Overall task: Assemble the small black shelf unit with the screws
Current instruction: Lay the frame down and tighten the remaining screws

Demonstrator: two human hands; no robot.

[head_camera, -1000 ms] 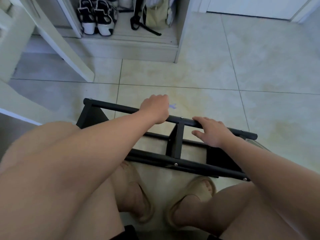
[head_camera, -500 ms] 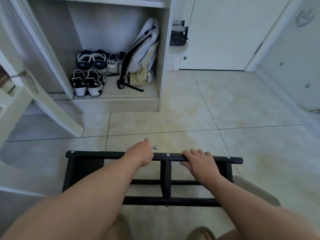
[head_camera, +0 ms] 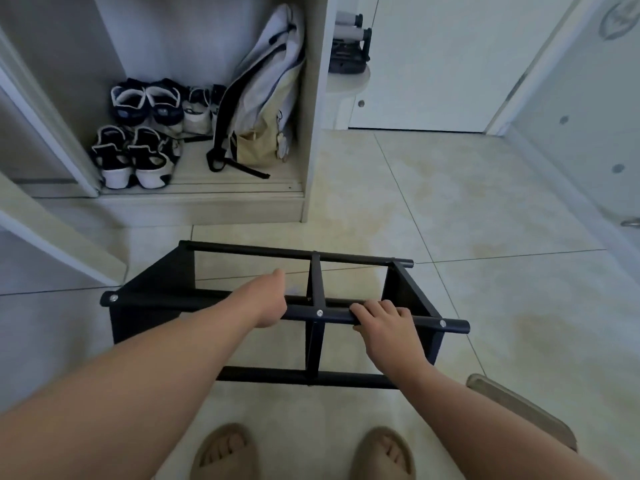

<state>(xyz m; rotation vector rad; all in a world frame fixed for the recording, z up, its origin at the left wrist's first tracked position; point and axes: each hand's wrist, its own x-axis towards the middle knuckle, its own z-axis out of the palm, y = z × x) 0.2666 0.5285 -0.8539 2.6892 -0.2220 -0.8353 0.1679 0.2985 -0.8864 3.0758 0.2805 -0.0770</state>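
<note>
head-down view from a standing person. nearest, two feet in tan slides point(head_camera: 223, 452) on a pale tiled floor point(head_camera: 485, 209). both bare arms reach forward and down to a black shelf unit point(head_camera: 152, 282) that stands on the tiles just ahead of the feet. the left hand point(head_camera: 268, 299) is clenched around the near top rail point(head_camera: 429, 321), left of the centre post. the right hand point(head_camera: 384, 323) has its fingers curled over the same rail, right of the post. whether the left hand also hides a small tool cannot be told. holding either side of the middle likely keeps the frame level and balanced, as if to lift, shift or test it. silver screw heads point(head_camera: 319, 312) show along the rail, so the frame looks largely joined. beyond stands an open cupboard point(head_camera: 313, 133) holding shoes point(head_camera: 135, 157) and a leaning backpack point(head_camera: 263, 98). farthest, a white door point(head_camera: 433, 64).
</note>
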